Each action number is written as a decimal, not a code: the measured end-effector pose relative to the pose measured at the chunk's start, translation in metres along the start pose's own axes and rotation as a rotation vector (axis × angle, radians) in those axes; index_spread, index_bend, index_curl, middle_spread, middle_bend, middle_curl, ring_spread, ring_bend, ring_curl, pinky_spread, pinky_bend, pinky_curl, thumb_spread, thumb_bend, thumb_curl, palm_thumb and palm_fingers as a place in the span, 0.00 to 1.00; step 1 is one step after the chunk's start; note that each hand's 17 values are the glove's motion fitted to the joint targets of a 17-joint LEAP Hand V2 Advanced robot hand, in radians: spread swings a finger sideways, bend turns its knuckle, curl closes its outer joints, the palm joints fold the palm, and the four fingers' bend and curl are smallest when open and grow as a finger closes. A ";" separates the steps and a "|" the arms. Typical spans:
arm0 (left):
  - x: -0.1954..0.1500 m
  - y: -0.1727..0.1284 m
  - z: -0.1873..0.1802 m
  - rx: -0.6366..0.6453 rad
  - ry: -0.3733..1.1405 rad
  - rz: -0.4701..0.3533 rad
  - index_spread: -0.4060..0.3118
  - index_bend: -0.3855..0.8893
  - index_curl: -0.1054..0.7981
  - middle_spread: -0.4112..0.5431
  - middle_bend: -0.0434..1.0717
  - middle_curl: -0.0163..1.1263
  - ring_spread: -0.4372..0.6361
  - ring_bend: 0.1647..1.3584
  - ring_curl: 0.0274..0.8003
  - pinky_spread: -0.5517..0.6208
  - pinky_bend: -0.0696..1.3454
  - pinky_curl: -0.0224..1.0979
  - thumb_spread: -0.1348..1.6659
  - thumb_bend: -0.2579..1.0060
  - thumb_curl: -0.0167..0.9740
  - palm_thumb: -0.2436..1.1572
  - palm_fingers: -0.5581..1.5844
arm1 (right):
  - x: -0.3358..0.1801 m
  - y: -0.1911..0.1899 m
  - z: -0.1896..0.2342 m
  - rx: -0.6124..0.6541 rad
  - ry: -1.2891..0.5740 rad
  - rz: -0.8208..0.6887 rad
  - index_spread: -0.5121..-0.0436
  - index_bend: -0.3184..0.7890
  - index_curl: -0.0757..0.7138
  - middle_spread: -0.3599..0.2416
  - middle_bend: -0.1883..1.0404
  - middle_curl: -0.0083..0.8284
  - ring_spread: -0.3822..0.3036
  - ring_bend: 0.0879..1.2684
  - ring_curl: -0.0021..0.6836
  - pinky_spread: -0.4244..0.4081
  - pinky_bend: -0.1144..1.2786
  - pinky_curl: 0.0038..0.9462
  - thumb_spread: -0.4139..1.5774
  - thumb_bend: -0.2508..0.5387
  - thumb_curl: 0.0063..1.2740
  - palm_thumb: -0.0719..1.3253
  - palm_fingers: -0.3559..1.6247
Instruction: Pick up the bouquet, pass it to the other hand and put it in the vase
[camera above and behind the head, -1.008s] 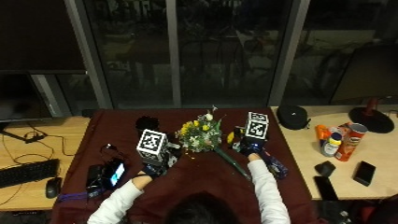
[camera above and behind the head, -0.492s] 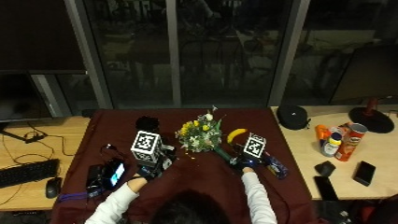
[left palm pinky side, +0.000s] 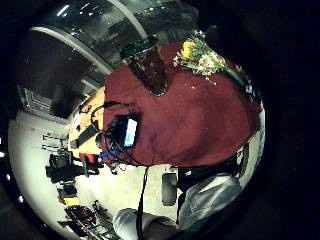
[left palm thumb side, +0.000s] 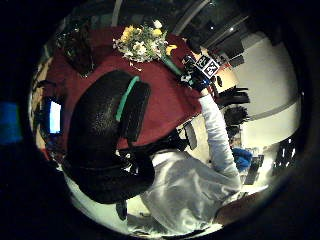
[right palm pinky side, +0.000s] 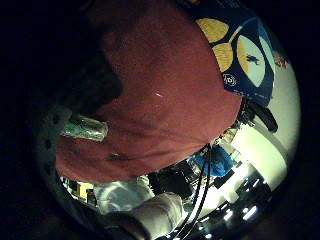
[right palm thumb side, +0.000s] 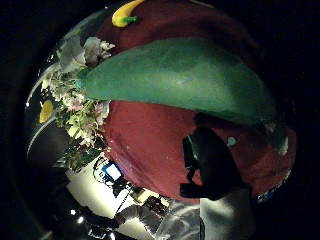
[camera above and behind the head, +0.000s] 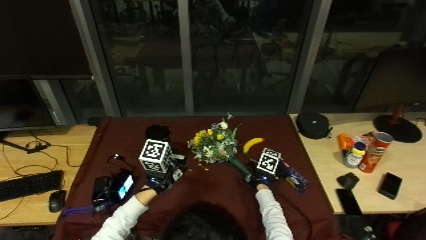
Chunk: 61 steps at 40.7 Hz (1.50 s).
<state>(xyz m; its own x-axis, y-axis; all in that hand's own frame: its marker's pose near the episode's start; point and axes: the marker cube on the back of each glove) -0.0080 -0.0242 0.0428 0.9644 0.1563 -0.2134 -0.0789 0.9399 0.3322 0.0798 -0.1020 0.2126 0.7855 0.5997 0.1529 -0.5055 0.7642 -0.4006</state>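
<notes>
The bouquet (camera above and behind the head: 213, 145) of yellow and white flowers lies on the dark red tablecloth (camera above and behind the head: 206, 192), its green-wrapped stem (camera above and behind the head: 241, 167) pointing toward me. My right hand (camera above and behind the head: 259, 178) grips the end of that stem; in the right thumb side view the stem (right palm thumb side: 175, 80) runs right across the palm, and its cut end (right palm pinky side: 85, 127) pokes out beside the glove. The dark vase (camera above and behind the head: 158, 134) stands upright to the left of the flowers. My left hand (camera above and behind the head: 157, 182) hovers in front of the vase with its fingers (left palm thumb side: 107, 125) loosely curled and holding nothing.
A banana (camera above and behind the head: 253, 144) lies right of the flowers. A lit phone (camera above and behind the head: 123, 185) with cables sits at the cloth's left edge, a blue packet (camera above and behind the head: 296, 178) right of my right hand. Cans (camera above and behind the head: 376, 152) and a keyboard (camera above and behind the head: 26, 182) are on the wooden side tables.
My right hand has come down from beside the flower heads toward me along the stem and now holds its end. The left hand has barely moved.
</notes>
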 end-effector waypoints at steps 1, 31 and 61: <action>-0.001 -0.001 0.001 -0.001 -0.002 -0.003 0.61 0.39 0.33 0.55 0.25 0.37 0.54 0.38 0.38 0.57 0.36 0.35 0.75 0.19 0.29 0.35 0.41 | -0.001 0.001 0.001 0.000 0.006 -0.005 0.76 0.34 0.20 0.54 0.39 0.54 0.35 0.55 0.59 0.42 0.67 0.38 0.74 0.30 0.31 0.52 0.50; -0.019 -0.002 0.005 -0.134 0.046 -0.026 0.56 0.41 0.37 0.54 0.24 0.37 0.56 0.34 0.37 0.57 0.33 0.34 0.73 0.19 0.26 0.24 0.44 | -0.008 0.014 -0.006 0.058 0.108 0.050 0.63 0.35 0.36 0.34 0.44 0.62 0.25 0.56 0.67 0.22 0.61 0.42 0.84 0.47 0.32 0.79 0.84; 0.045 -0.039 0.033 -0.260 0.504 0.168 0.62 0.25 0.24 0.63 0.19 0.36 0.58 0.45 0.44 0.58 0.46 0.40 0.63 0.18 0.28 0.17 0.31 | -0.086 0.053 -0.047 0.187 -1.112 -0.586 0.65 0.88 0.77 0.33 0.86 0.86 0.29 0.79 0.87 0.26 0.66 0.56 0.78 0.36 0.27 0.68 0.89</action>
<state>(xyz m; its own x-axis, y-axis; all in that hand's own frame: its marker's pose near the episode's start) 0.0465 -0.0640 0.0508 0.6991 0.3748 -0.6089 -0.3409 0.9233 0.1770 0.0024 -0.1246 0.1357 0.2309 -0.0326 0.9724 -0.2992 0.9486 0.1028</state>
